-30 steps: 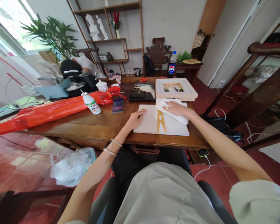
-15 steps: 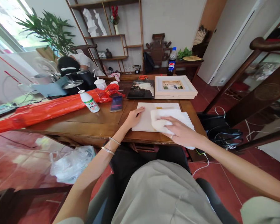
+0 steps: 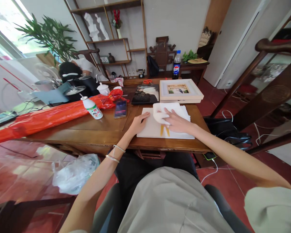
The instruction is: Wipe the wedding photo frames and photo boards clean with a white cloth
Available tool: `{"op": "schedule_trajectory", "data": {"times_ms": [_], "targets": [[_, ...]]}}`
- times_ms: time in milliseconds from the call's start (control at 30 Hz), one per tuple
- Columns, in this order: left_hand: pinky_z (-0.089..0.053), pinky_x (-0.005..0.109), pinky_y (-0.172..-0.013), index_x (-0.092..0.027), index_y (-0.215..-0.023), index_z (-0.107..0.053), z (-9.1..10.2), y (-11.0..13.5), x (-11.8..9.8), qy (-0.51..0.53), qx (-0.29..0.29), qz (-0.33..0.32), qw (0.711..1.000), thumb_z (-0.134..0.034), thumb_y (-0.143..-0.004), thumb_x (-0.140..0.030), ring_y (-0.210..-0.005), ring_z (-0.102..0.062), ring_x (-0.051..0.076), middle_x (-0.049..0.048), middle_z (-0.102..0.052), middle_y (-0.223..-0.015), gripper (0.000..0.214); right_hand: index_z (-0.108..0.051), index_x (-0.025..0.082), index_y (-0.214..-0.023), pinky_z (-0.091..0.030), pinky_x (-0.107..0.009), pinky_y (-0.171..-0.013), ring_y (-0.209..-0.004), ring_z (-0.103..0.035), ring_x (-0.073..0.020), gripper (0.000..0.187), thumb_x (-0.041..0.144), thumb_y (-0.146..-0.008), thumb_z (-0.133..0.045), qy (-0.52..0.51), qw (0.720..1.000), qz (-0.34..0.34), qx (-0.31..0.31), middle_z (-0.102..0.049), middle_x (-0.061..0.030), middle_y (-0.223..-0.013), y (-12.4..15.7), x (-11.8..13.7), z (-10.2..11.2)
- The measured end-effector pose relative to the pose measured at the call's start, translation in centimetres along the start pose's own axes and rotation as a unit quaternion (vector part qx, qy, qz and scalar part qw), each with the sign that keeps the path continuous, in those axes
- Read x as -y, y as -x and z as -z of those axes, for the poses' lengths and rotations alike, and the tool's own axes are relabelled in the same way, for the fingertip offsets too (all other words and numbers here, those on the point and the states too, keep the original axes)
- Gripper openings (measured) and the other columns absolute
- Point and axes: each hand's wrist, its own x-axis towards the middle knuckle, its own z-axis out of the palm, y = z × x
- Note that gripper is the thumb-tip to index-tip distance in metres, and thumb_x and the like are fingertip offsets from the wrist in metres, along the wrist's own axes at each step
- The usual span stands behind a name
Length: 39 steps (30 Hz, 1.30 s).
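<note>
A flat white board [image 3: 150,129] with yellow marks [image 3: 164,130] lies near the table's front edge. My left hand [image 3: 138,123] rests on the board's left side, fingers stretched out. In my right hand [image 3: 176,122] is a white cloth [image 3: 160,113], bunched under the fingers and pressed on the board's upper part. The cloth's loose end spreads to the right and covers part of the board. What lies beneath the cloth is hidden.
Behind the board are a white picture frame [image 3: 194,95] and a dark picture panel [image 3: 140,95]. A phone [image 3: 120,109], a white bottle [image 3: 93,108] and a long red plastic-wrapped bundle [image 3: 55,115] are on the left. A cola bottle [image 3: 176,66] stands farther back on the table [image 3: 106,129].
My right hand has moved the cloth up and slightly left across the board, uncovering yellow marks on the lower part. My left hand stays in place.
</note>
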Motion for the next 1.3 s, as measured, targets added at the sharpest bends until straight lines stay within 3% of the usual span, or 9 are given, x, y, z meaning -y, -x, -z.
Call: {"op": "schedule_trajectory", "data": {"times_ms": [100,200,367,567,667,833,933,1167,1300], "targets": [[-0.034,0.035,-0.111,-0.016,-0.115,-0.065,0.0,-0.1,-0.1,-0.003,0.004,0.003,1.0,-0.039,-0.085,-0.017,-0.125,-0.049,0.019,0.0037,-0.056,-0.13,0.039,-0.067,0.019,-0.102,-0.019,-0.058,-0.109,-0.142,-0.006,-0.0321,0.027,0.017,-0.08,-0.052,0.013,0.999,0.048,0.012,-0.022,-0.0057,-0.154,2.7,2.8,0.1],[-0.033,0.035,-0.112,-0.016,-0.114,-0.065,0.0,-0.1,-0.2,0.006,0.005,0.002,1.0,-0.039,-0.085,-0.016,-0.126,-0.049,0.02,0.0033,-0.056,-0.131,0.039,-0.069,0.018,-0.098,-0.021,-0.05,-0.112,-0.142,-0.013,-0.0298,0.023,0.026,-0.085,-0.052,-0.003,0.999,0.041,-0.001,-0.026,-0.0071,-0.153,4.2,3.3,0.4],[-0.033,0.035,-0.112,-0.013,-0.116,-0.064,0.0,0.0,-0.2,0.018,-0.003,0.007,1.0,-0.04,-0.086,-0.02,-0.125,-0.05,0.02,0.0062,-0.057,-0.13,0.038,-0.066,0.018,-0.107,-0.023,-0.05,-0.111,-0.14,-0.02,-0.0301,0.039,0.046,-0.09,-0.044,-0.012,0.999,-0.04,-0.007,-0.048,-0.0112,-0.14,2.2,-0.6,0.4],[-0.033,0.034,-0.112,-0.013,-0.116,-0.064,0.0,0.0,-0.2,0.016,-0.002,0.009,1.0,-0.04,-0.086,-0.019,-0.124,-0.05,0.018,0.0064,-0.058,-0.129,0.038,-0.047,0.019,-0.132,-0.026,-0.053,-0.108,-0.14,-0.019,-0.0327,0.048,0.045,-0.094,-0.033,-0.023,0.99,-0.138,0.016,-0.043,-0.0122,-0.143,-0.3,-4.1,-0.2],[-0.033,0.033,-0.112,-0.011,-0.116,-0.064,0.0,0.0,-0.2,0.014,-0.002,0.006,1.0,-0.039,-0.086,-0.019,-0.124,-0.05,0.019,0.0075,-0.057,-0.13,0.039,-0.051,0.022,-0.128,-0.033,-0.052,-0.104,-0.138,-0.026,-0.033,0.041,0.037,-0.093,-0.036,-0.021,0.991,-0.133,0.022,-0.045,-0.0101,-0.141,1.0,-2.2,-0.2],[-0.033,0.033,-0.112,-0.012,-0.117,-0.063,0.0,0.0,-0.3,0.008,0.0,0.005,1.0,-0.039,-0.086,-0.019,-0.125,-0.049,0.019,0.007,-0.056,-0.131,0.041,-0.063,0.018,-0.11,-0.033,-0.05,-0.105,-0.137,-0.026,-0.0345,0.031,0.018,-0.083,-0.047,0.016,0.999,-0.039,0.022,-0.035,-0.0112,-0.148,4.9,3.8,0.6],[-0.033,0.035,-0.112,-0.014,-0.118,-0.063,0.0,0.0,-0.3,0.012,0.002,0.009,1.0,-0.039,-0.085,-0.018,-0.126,-0.049,0.019,0.005,-0.056,-0.131,0.041,-0.063,0.017,-0.109,-0.034,-0.051,-0.104,-0.137,-0.027,-0.0346,0.03,0.02,-0.085,-0.045,0.017,0.998,-0.044,0.028,-0.031,-0.013,-0.15,5.8,4.9,1.0],[-0.033,0.034,-0.112,-0.014,-0.117,-0.064,0.0,0.0,-0.2,0.01,0.002,0.007,1.0,-0.039,-0.086,-0.021,-0.125,-0.049,0.019,0.0053,-0.057,-0.13,0.039,-0.04,0.018,-0.139,-0.027,-0.047,-0.11,-0.139,-0.023,-0.0325,0.059,0.053,-0.093,-0.03,-0.041,0.985,-0.16,0.042,-0.033,-0.0128,-0.149,0.5,-1.3,0.7],[-0.034,0.034,-0.111,-0.013,-0.117,-0.063,0.0,0.0,-0.1,0.01,0.001,0.004,1.0,-0.04,-0.087,-0.02,-0.125,-0.049,0.019,0.0062,-0.057,-0.13,0.039,-0.032,0.019,-0.144,-0.026,-0.05,-0.108,-0.139,-0.019,-0.0352,0.062,0.053,-0.093,-0.026,-0.046,0.977,-0.206,0.039,-0.032,-0.0125,-0.15,-2.6,-2.7,0.5]]}}
